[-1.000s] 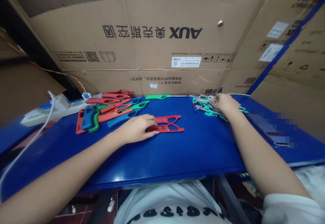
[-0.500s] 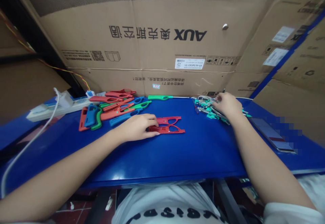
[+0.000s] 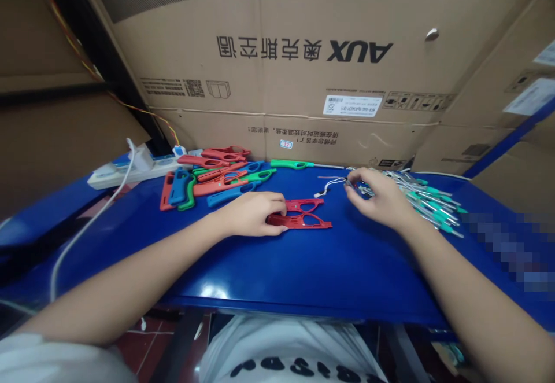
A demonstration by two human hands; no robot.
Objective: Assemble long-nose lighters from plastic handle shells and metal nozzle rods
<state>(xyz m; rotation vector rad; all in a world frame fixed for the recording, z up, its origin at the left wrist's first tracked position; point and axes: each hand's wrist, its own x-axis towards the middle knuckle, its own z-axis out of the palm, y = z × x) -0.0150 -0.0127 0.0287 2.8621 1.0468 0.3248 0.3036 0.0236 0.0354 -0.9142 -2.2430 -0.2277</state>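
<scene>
My left hand point(image 3: 254, 213) rests on the blue table point(image 3: 303, 261), fingers closed on one end of a red plastic handle shell point(image 3: 303, 220) that lies flat. My right hand point(image 3: 378, 199) is just right of that shell, fingertips pinched on a small metal-and-wire part point(image 3: 333, 185) with thin white leads trailing left. Behind the right hand lies a heap of similar parts with green pieces point(image 3: 427, 203).
A pile of red, blue and green handle shells point(image 3: 208, 177) lies at the back left, a green one point(image 3: 291, 164) beside it. A white power strip point(image 3: 130, 169) with cable sits far left. Large cardboard boxes point(image 3: 303, 65) wall the back and right.
My right hand has left the heap of green-tipped parts and moved left toward the red shell, carrying a small wired part. My left hand stays on the shell. The view shifted right.
</scene>
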